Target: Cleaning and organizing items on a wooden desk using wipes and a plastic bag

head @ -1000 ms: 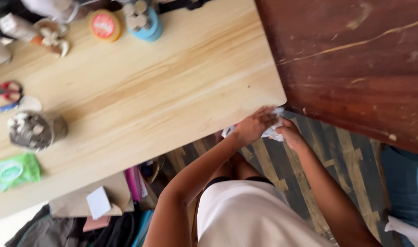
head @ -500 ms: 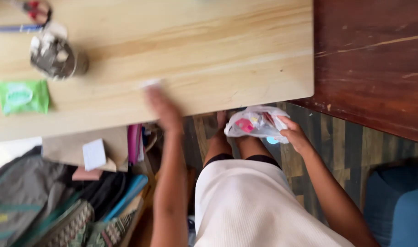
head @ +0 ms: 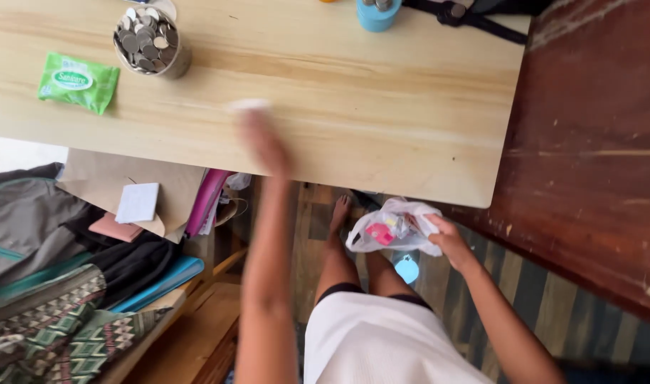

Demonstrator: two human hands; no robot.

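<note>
pale, blurred fingertips of the left hand (head: 262, 139) press a small white wad, perhaps tissue (head: 249, 106), flat on the light wooden tabletop (head: 382, 107), forearm reaching straight up from the lap. off to its right and lower, below the table edge, the right hand (head: 447, 240) pinches a crumpled clear plastic bag with pink bits inside (head: 392, 227), closed on its side.

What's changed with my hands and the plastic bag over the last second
The left hand let go of the plastic bag and swung up over the wooden table, blurred, with something small and white at its fingertips. The right hand kept hold of the bag below the table edge. The coin jar stayed put.
</note>
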